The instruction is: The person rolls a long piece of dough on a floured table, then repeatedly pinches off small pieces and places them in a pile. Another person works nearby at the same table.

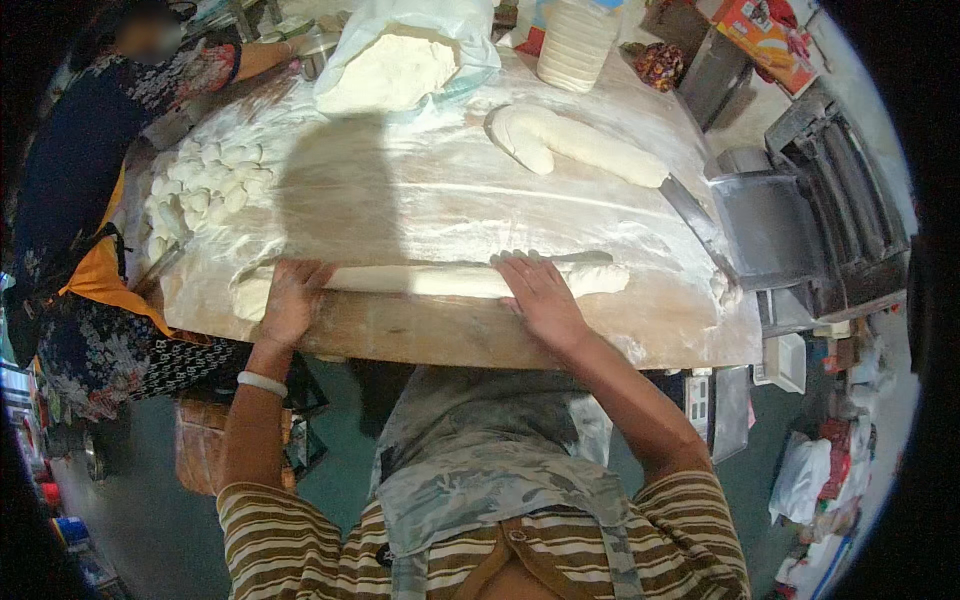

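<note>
The table [440, 335] (a floury one) is carrying a dough rope [440, 281], a curved roll [600, 150], dough pieces [215, 185], a bag [480, 75].

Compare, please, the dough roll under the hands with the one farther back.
The front roll lies nearly straight; the back roll hooks round at its left end. The front roll looks slimmer mid-length than the back roll. Left hand and right hand touch the front roll, not the back roll. Both are pale, on one table.
</note>
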Tool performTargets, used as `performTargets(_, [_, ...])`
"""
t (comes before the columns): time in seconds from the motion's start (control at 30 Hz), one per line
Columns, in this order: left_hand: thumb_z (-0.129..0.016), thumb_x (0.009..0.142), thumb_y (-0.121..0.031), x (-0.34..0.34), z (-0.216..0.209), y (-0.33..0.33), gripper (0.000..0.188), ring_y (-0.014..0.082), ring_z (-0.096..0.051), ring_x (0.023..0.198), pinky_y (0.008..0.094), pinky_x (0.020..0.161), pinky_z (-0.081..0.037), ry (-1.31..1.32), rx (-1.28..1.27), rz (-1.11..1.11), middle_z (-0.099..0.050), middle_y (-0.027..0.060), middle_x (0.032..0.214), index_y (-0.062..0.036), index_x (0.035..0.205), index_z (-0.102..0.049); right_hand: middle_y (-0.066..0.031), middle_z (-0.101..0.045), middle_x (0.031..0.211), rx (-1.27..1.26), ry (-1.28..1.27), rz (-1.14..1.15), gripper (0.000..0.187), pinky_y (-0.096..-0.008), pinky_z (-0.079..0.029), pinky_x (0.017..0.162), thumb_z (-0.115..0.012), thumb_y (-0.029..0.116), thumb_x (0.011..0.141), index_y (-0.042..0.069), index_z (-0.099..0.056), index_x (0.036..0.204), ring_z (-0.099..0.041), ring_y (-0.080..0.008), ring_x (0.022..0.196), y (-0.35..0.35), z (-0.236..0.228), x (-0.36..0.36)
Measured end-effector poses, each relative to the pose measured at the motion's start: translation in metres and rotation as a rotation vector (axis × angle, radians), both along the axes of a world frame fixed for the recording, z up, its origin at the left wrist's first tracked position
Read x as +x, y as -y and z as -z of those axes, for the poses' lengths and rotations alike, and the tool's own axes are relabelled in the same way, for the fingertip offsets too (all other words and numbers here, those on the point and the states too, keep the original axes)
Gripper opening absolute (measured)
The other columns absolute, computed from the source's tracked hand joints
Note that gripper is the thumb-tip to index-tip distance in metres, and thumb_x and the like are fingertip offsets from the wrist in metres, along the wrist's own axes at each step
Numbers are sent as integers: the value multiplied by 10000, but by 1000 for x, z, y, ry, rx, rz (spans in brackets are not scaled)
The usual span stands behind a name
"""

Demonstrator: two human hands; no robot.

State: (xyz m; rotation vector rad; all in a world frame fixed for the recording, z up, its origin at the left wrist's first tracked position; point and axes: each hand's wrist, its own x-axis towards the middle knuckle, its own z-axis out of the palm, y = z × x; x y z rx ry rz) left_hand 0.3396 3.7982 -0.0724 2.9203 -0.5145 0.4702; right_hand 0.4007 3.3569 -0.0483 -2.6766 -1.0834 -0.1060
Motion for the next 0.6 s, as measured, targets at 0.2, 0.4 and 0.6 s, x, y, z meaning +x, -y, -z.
performTargets(0.2, [-684,896,-276,-11,-12,21,528,347,-525,1302,565,1138,-336,-169,0,-25,-591,160,1382,-88,1382,-599,-178,-549,1442,41,43,30,642,-492,-325,1200,-717,224,913,44,-473,1479,-471,-362,1383,9,-11,-4])
performTargets(0.4, [-701,920,-294,0,-27,102,543,312,-479,1396,567,1209,-278,-324,-166,12,-554,137,1460,-85,1402,-564,-156,-663,1174,198,-16,10,470,-444,-487,1006,-787,104,832,62,-642,1278,-594,-369,1118,25,-7,21])
performTargets(0.6, [-742,887,-390,17,-11,114,631,354,-476,1392,634,1146,-299,-263,-193,-94,-551,162,1459,-60,1395,-568,-196,-644,1225,142,105,40,498,-475,-494,1005,-817,183,833,14,-609,1252,-593,-409,1156,31,-6,27])
